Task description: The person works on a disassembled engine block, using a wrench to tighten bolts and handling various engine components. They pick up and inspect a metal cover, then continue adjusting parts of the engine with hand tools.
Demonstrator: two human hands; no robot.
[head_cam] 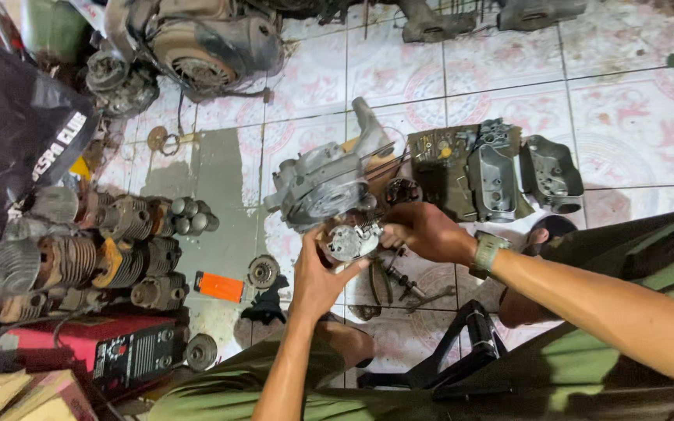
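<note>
Head view, round engine part [346, 242] between left hand [317, 281], right hand [423, 231]

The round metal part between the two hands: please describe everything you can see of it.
The round metal part is a small grey disc, dull and worn, with raised ribs on its face. It sits against the lower end of the grey engine casing, above the tiled floor. The left hand cups it from below; the right hand grips its right edge.
</note>
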